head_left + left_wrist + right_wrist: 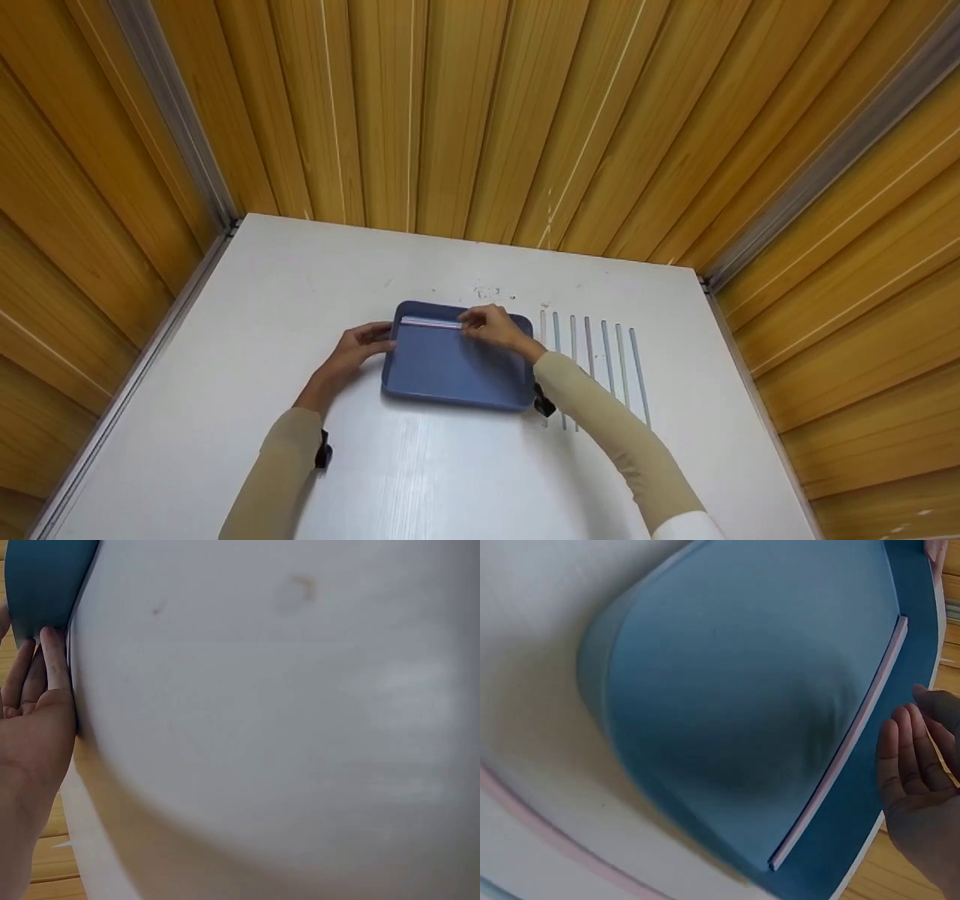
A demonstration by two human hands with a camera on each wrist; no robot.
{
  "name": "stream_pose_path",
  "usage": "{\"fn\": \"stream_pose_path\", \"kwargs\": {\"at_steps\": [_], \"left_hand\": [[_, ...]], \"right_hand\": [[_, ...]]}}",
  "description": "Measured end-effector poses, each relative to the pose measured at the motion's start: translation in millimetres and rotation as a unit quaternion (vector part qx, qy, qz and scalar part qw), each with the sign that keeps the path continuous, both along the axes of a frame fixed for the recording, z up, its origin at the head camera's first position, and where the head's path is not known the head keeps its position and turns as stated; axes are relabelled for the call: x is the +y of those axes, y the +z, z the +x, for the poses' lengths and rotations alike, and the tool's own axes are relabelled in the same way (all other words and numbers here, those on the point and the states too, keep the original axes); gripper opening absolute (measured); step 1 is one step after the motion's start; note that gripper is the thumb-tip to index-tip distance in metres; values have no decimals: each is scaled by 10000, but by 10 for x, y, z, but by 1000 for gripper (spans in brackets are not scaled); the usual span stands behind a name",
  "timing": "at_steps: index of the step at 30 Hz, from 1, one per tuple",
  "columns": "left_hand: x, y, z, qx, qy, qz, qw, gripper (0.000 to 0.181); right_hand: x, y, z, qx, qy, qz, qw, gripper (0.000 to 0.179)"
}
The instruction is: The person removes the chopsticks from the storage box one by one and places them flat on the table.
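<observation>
A blue rectangular tray [457, 375] sits on the white table. Inside it, along the far wall, lies a thin straw-like stick [840, 746], pale pink in the right wrist view. My left hand [355, 349] is at the tray's left side, and its fairly straight fingers [56, 664] touch the outer wall. Over the far right part of the tray is my right hand [493, 328], near the right end of the stick. In the right wrist view its fingers [907, 746] are loosely bent, apart from the stick, with nothing visible between them.
To the right of the tray, several similar thin sticks [607, 356], clear, bluish and purplish, lie side by side on the table [420, 472]. My right forearm crosses above some of them. Wood-look panels [465, 127] with metal posts wall in the table.
</observation>
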State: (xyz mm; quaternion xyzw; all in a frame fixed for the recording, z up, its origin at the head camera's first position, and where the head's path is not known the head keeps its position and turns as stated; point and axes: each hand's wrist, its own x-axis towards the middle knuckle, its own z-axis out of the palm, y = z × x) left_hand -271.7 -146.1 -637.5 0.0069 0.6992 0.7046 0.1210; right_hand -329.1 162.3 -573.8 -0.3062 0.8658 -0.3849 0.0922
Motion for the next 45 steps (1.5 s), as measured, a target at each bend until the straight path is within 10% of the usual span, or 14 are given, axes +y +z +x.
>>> {"fn": "stream_pose_path", "kwargs": {"at_steps": [45], "left_hand": [[-24,-28,-25,61,14,170,9998,54]], "right_hand": [[-488,-302,5,186,-467,367,9981,16]]}}
